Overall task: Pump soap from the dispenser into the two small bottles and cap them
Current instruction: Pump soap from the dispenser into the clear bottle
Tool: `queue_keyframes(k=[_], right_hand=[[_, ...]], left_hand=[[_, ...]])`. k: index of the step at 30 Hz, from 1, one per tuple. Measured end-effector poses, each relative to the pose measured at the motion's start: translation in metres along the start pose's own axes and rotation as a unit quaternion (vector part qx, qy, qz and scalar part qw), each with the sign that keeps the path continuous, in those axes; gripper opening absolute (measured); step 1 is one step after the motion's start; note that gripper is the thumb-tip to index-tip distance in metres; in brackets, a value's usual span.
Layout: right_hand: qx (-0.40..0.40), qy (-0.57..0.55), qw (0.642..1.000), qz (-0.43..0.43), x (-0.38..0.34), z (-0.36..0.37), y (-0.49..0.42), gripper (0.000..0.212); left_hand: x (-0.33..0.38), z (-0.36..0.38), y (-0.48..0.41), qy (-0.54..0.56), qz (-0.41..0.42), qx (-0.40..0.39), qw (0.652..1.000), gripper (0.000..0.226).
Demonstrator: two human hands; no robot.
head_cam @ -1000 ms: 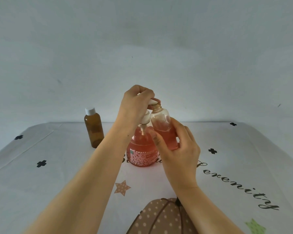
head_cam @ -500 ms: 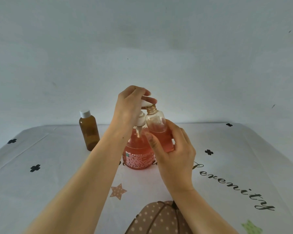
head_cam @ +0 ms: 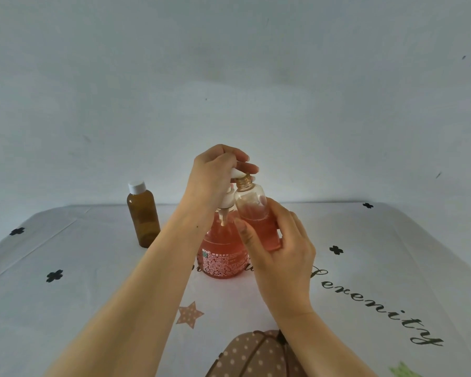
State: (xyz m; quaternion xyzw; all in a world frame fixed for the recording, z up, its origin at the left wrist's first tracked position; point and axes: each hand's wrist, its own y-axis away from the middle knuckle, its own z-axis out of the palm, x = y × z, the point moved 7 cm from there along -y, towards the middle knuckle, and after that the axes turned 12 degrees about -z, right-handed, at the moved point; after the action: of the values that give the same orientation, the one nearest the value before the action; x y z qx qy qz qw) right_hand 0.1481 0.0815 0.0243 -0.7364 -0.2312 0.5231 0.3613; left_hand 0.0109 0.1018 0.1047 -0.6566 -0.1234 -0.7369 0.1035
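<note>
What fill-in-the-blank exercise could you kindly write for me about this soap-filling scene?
1. The left hand curls over the ____ head of the soap dispenser.
2. The right hand holds the clear small bottle, whose threaded neck has no ____ on it.
3. The amber bottle on the tablecloth wears a ____ cap.
4. In this view, the amber bottle stands to the ____ of the soap dispenser.

Missing words: pump; cap; white; left.
</note>
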Motion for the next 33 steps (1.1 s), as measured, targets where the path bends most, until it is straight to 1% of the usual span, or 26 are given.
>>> queue_keyframes(k=[5, 7, 12, 18, 22, 27, 30, 33], right_hand=[[-0.004, 0.004, 1.0, 0.009, 0.002, -0.001, 0.002, 0.053], [-0.002, 0.006, 1.0, 0.012, 0.003, -0.003, 0.003, 0.054], [-0.008, 0.012, 1.0, 0.02, 0.004, -0.004, 0.005, 0.054], [-0.005, 0.014, 1.0, 0.024, 0.004, -0.003, 0.004, 0.055], [0.004, 0.005, 1.0, 0.016, 0.0, 0.0, 0.002, 0.055], [0.003, -0.004, 1.0, 0.01, -0.001, 0.002, 0.0, 0.054], [-0.004, -0.005, 1.0, 0.008, 0.0, 0.002, 0.0, 0.055], [-0.005, -0.002, 1.0, 0.002, -0.002, 0.002, -0.001, 0.056]], left_hand=[[0.002, -0.002, -0.002, -0.147, 0.052, 0.014, 0.988, 0.033], [0.001, 0.0, -0.003, -0.184, 0.052, 0.006, 0.981, 0.034], [-0.001, 0.003, -0.004, -0.237, 0.033, 0.0, 0.971, 0.036], [-0.002, 0.002, -0.003, -0.225, 0.021, -0.003, 0.974, 0.032], [0.003, -0.002, -0.001, -0.213, 0.041, 0.027, 0.976, 0.028], [0.004, -0.007, 0.003, -0.056, 0.026, 0.051, 0.997, 0.021], [0.006, -0.007, 0.005, -0.052, 0.034, 0.053, 0.997, 0.019], [0.005, -0.006, 0.004, -0.046, 0.021, 0.04, 0.998, 0.02]])
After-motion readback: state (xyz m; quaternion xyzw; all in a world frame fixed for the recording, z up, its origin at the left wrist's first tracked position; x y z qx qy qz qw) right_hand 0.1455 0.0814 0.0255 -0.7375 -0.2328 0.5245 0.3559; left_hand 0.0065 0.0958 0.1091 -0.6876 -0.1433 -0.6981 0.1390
